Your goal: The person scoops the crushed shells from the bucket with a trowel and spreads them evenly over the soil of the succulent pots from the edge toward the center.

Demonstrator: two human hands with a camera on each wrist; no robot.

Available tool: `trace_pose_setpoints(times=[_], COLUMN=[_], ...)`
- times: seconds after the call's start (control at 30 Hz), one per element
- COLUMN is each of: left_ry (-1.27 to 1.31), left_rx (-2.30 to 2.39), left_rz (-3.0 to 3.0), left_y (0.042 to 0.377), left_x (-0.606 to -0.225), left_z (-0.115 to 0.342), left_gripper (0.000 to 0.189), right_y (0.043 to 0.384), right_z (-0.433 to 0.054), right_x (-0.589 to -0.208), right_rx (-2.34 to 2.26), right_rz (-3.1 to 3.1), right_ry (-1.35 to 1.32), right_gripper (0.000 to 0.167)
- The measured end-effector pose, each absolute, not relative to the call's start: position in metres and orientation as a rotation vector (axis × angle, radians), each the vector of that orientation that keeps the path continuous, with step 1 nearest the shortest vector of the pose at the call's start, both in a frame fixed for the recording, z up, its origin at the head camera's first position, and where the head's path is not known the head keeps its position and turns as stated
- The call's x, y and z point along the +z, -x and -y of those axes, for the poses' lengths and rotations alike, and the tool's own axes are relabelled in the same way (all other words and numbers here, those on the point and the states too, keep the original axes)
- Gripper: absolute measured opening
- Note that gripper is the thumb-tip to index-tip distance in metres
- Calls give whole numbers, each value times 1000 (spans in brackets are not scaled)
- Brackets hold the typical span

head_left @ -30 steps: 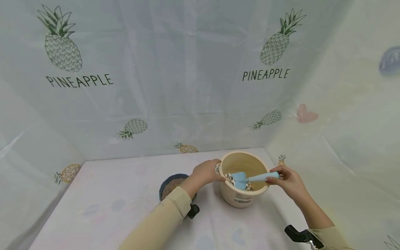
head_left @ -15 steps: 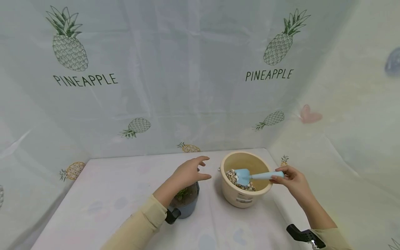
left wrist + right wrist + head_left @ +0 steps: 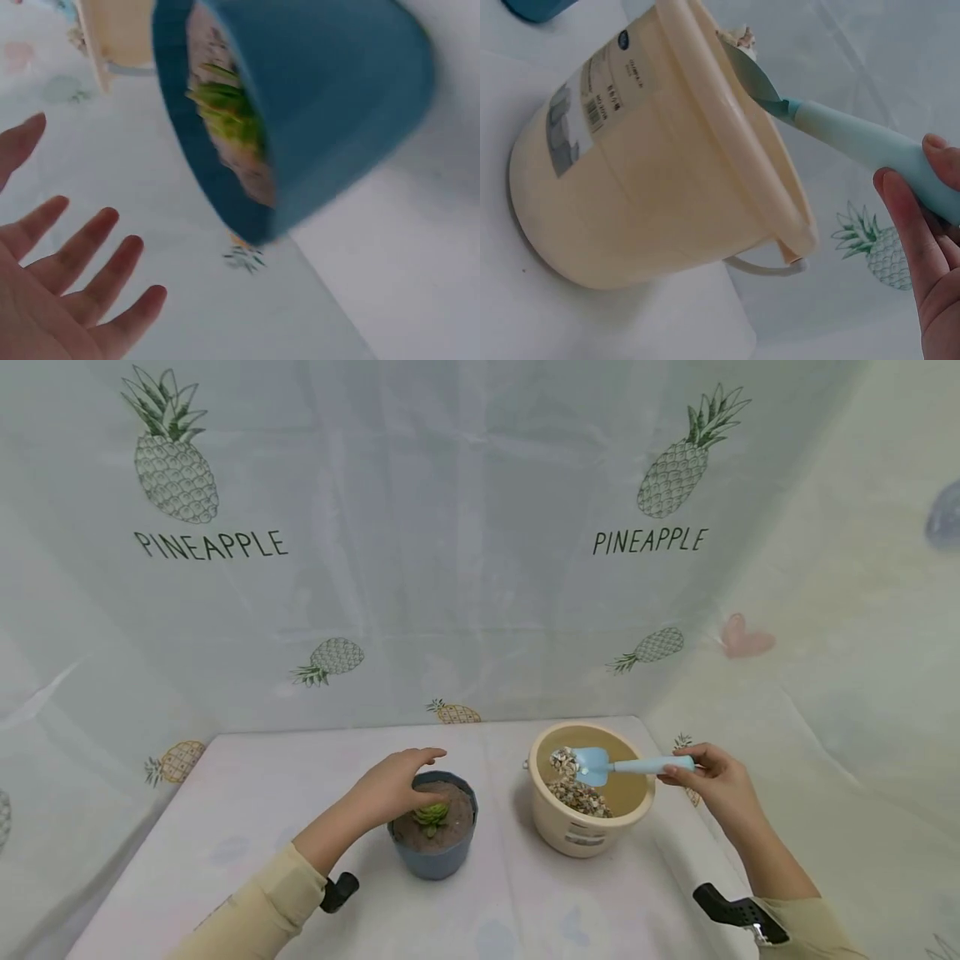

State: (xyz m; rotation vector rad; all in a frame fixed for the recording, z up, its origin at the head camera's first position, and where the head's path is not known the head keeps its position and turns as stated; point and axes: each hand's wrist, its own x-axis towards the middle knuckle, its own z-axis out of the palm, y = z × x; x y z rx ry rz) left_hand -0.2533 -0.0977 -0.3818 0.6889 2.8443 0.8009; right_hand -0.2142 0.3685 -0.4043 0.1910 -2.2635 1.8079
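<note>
My right hand (image 3: 718, 781) holds the handle of a light blue hand trowel (image 3: 633, 766), pinched between thumb and fingers. Small pebbles (image 3: 564, 763) lie on the trowel's blade, which is over the mouth of a cream bucket (image 3: 577, 837). More pebbles cover the bottom of the bucket. A blue plant pot (image 3: 435, 864) stands to its left, filled with brown soil around a small green succulent (image 3: 431, 817). My left hand (image 3: 393, 787) is at the pot's left side, fingers spread and holding nothing; in the left wrist view its fingers (image 3: 101, 285) are apart from the pot.
Both containers stand on a table under a white cloth (image 3: 300, 877) with pale prints. Behind hangs a curtain (image 3: 465, 568) with pineapple drawings, and another sheet (image 3: 847, 693) runs along the right side. The bucket's handle (image 3: 769, 268) hangs down at its side.
My left hand has let go of the bucket's rim and moved left to the plant pot. The right hand has lifted the trowel with pebbles up from the heap in the bucket.
</note>
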Motion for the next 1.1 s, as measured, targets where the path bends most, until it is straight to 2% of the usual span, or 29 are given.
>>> trace_pose_setpoints(times=[0.3, 0.77, 1.1], left_ry=[-682, -585, -530], left_rx=[816, 933, 1069], left_rz=[-2811, -2689, -2649], left_y=[258, 252, 247], left_x=[-403, -433, -449], left_z=[138, 165, 170], left_gripper=[72, 80, 79], right_y=[222, 243, 252], right_z=[-361, -302, -263], right_x=[-392, -382, -389], right_rx=[1906, 1969, 2048], right_rz=[2143, 2183, 2232], right_ry=[-241, -335, -384], right_gripper=[18, 19, 31])
